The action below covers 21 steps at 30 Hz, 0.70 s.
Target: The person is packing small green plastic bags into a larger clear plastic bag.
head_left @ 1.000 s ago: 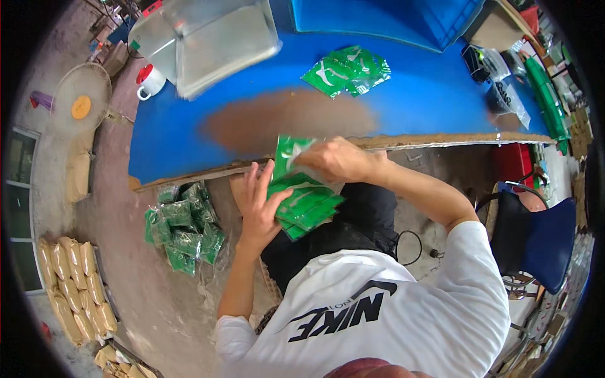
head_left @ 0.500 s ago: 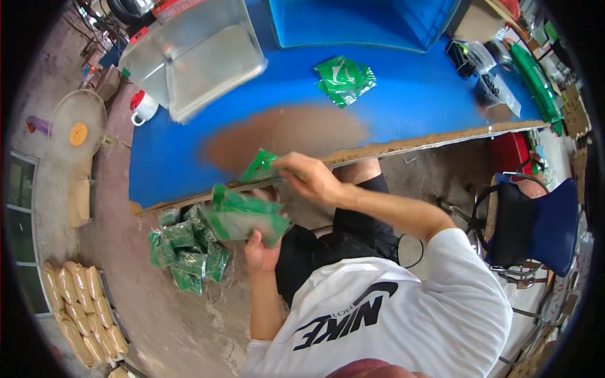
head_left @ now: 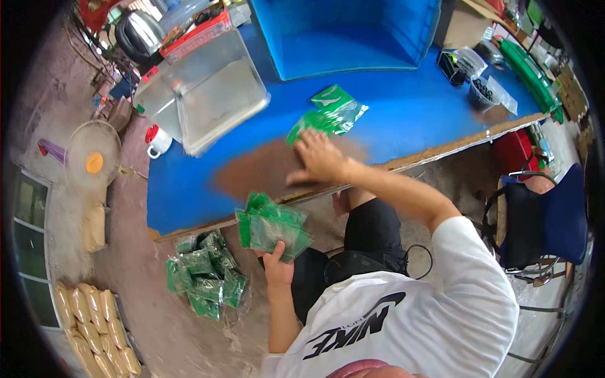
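Observation:
My left hand (head_left: 278,266) grips a fanned stack of flat green-and-clear plastic bags (head_left: 272,223), thumb on top, just off the table's near edge. Over the blue table (head_left: 189,183), my right hand (head_left: 324,157) lies with its fingers stretched out and the thumb apart. Its fingertips touch a green plastic bag (head_left: 307,121), which is slightly blurred. Partly beneath that one, another green bag with a white mark (head_left: 337,99) lies farther back on the tabletop.
At the back stands a blue crate (head_left: 346,53). Left of it are a clear plastic bin (head_left: 220,94) and a white mug (head_left: 157,142). Packed green bags (head_left: 205,274) lie in a heap below the table. A blue chair (head_left: 548,217) is at right.
My right hand has carried a green bag forward from beside the stack onto the table, and its pinch has opened. The left hand keeps hold of the stack. The view has shifted.

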Available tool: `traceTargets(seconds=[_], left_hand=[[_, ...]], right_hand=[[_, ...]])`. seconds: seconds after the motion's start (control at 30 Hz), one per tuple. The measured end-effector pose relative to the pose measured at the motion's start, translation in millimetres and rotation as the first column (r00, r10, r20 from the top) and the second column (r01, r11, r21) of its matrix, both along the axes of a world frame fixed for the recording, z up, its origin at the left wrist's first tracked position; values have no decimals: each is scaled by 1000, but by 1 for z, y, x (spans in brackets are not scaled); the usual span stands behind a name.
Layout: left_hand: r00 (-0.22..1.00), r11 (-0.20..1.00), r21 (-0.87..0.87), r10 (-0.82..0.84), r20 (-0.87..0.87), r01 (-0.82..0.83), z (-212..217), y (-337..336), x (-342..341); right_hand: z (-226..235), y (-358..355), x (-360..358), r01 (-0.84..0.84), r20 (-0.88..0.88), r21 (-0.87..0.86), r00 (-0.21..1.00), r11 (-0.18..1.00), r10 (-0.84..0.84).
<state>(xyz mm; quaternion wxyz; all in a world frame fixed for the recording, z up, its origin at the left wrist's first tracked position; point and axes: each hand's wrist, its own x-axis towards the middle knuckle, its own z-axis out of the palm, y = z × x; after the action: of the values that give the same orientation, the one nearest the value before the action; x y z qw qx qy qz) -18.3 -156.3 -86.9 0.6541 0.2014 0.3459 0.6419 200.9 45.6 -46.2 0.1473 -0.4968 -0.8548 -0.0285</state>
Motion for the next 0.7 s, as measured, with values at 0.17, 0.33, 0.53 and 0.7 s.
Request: traceTargets(seconds=[0.17,0.33,0.53,0.7], left_hand=[[947,980,3,-192,258,198,-50,-7,-32],[840,942,189,-333,428,277,15,21,17],[963,999,-29,-36,268,46,9,31,19],[993,999,-33,-24,115,28,2,12,5]], right_hand=[[9,-75,-7,-381,-438,-29,836,924,331],[23,-107,-35,-452,-843,-279,-308,847,-442],[28,-79,7,-125,-765,-292,625,948,-153],[24,78,105,-7,-88,341,995,940,40]])
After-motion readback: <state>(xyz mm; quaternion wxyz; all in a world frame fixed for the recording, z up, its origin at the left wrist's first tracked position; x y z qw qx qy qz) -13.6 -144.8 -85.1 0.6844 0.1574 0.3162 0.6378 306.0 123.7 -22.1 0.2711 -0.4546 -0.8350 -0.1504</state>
